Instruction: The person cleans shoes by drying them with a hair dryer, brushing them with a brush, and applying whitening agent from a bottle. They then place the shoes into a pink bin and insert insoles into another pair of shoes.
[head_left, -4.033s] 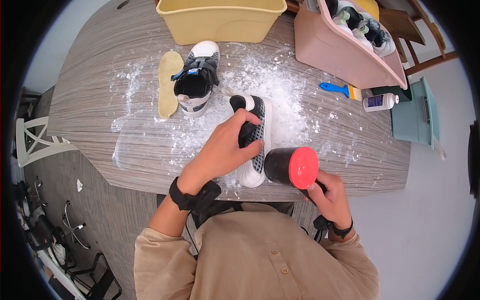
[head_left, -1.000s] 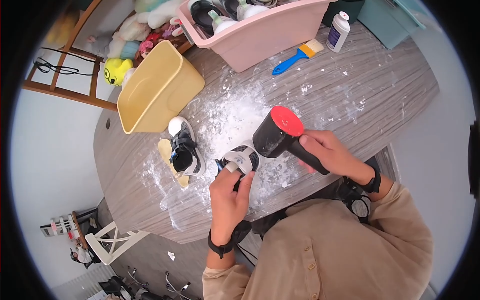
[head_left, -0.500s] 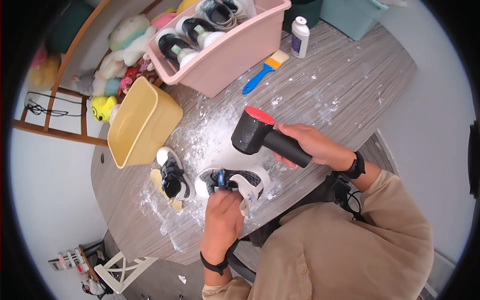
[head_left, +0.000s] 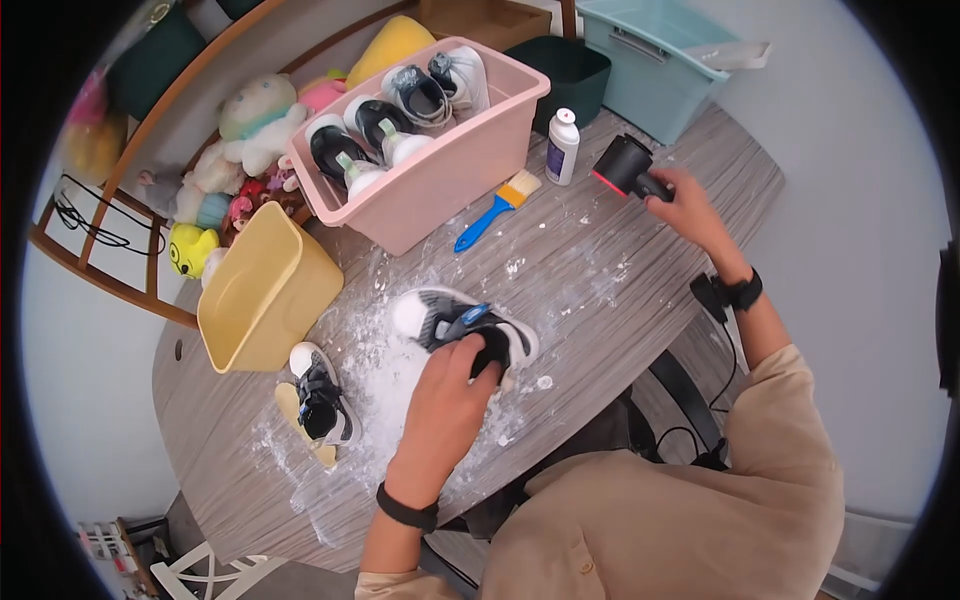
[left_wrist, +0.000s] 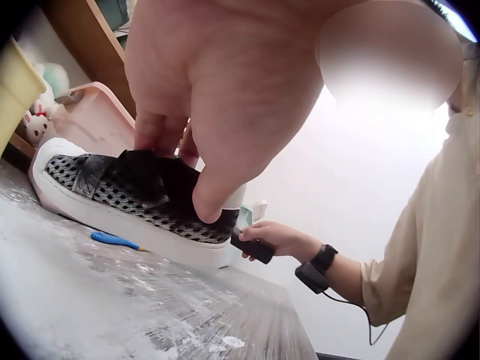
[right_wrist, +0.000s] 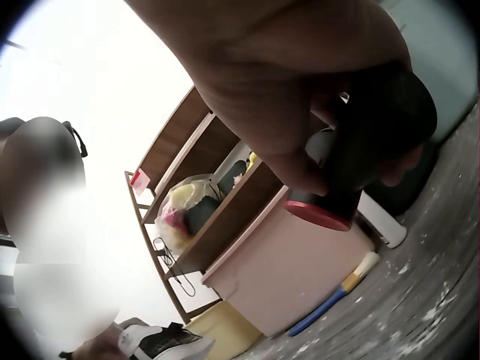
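Observation:
My left hand (head_left: 440,410) grips a grey-and-black mesh sneaker (head_left: 432,322) at its ankle opening, the thumb on the near side and fingers over the collar. Its white toe points left, and in the left wrist view the thick white sole (left_wrist: 135,225) is low over the powdery table. At the far right, my right hand (head_left: 690,210) holds a black hair-dryer-shaped device (head_left: 622,163) by its handle, red end facing down, close by a white bottle (head_left: 562,150). Left of the held sneaker stands its mate (head_left: 318,390), beside a tan insole (head_left: 288,408).
A pink bin (head_left: 440,185) full of shoes stands at the back, with a yellow bin (head_left: 285,300) to its left. Near it lies a blue-handled brush (head_left: 490,222). Dark green (head_left: 570,85) and teal bins (head_left: 650,90) stand back right. White powder covers the table's middle.
The right hand has carried the black device away from the sneaker to the far right, turning its red end down. The left hand has turned the sneaker toe-left. The head view has shifted.

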